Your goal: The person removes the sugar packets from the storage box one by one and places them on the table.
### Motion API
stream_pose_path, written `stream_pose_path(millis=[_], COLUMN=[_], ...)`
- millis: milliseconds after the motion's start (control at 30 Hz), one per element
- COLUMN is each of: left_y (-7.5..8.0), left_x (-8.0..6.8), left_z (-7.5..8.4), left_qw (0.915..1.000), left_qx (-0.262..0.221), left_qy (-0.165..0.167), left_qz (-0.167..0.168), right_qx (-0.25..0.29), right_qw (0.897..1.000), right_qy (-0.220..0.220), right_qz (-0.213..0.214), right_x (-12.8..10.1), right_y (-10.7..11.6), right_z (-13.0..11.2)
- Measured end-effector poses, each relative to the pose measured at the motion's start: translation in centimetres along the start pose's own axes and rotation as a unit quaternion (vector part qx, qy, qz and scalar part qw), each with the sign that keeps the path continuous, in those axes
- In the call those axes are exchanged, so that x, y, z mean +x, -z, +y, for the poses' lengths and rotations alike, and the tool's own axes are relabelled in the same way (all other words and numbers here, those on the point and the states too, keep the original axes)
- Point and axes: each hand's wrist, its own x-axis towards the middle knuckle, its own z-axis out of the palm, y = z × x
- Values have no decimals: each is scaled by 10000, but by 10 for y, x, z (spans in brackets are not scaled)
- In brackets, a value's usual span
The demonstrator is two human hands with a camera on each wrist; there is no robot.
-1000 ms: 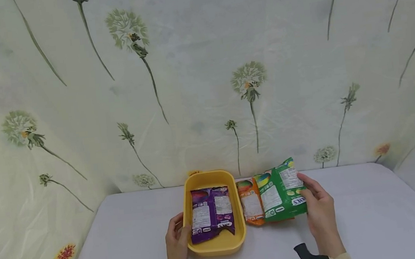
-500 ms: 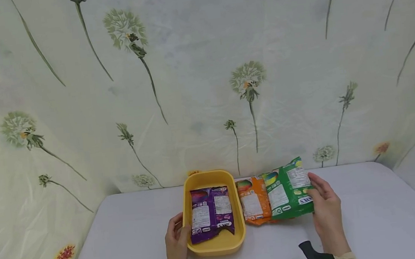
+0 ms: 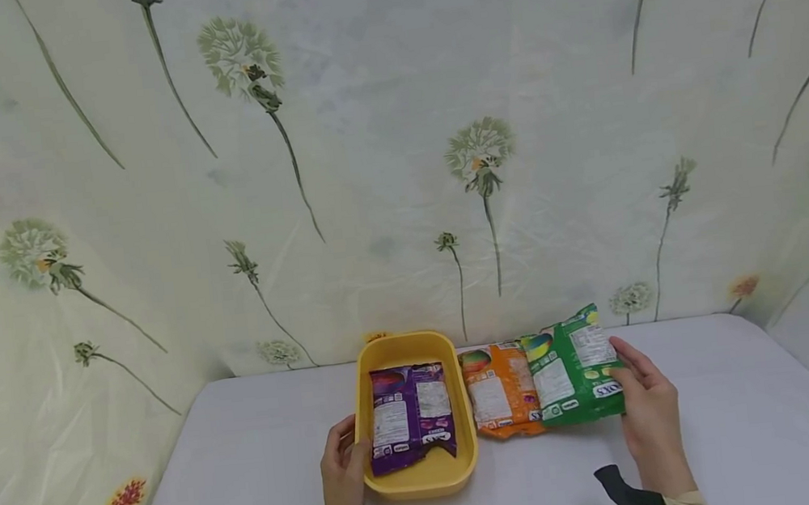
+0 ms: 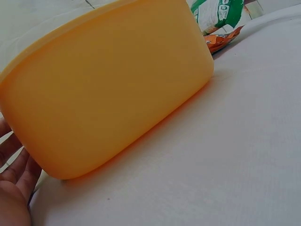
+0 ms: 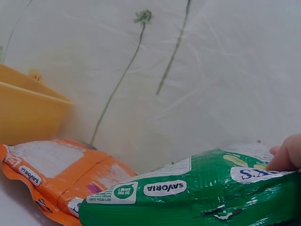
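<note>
The left hand point(image 3: 343, 474) is placed against the near left corner of a yellow, round-cornered plastic tub point(image 3: 468, 458) on a pale grey tabletop point(image 3: 249, 462); its fingers lie loosely along the tub's outer wall without curling round it, and in the left wrist view only the fingertips point(image 4: 11, 162) are seen beside the wall. A purple foil snack packet point(image 3: 411, 414) lies flat inside the tub, printed back upward. Just to the right of the tub, an orange foil snack packet point(image 3: 498, 390) rests on the tabletop, its left edge close to the tub wall. A green foil snack packet point(image 3: 569, 367) overlaps the orange packet's right edge and is tilted upward on its right side. The right hand point(image 3: 650, 416) holds the green packet's right edge, thumb on its upper face. A floral-printed sheet point(image 3: 396, 164) hangs behind the tabletop.
</note>
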Motion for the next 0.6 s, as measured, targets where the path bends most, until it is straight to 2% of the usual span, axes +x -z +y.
stream_pose_path(millis=[167, 400, 600], left_y=[0, -1, -1], left_x=[0, 1, 1], left_z=[0, -1, -2], left_qw=[10000, 9999, 9998], left_qx=[-28, 32, 1], left_qy=[5, -70, -176], left_qz=[11, 66, 73], right_qx=[148, 149, 535], right_qw=[9998, 9999, 9978], right_qy=[-92, 4, -386], right_qz=[108, -57, -117], right_x=[1, 5, 9], right_y=[2, 8, 16], right_z=[-2, 2, 4])
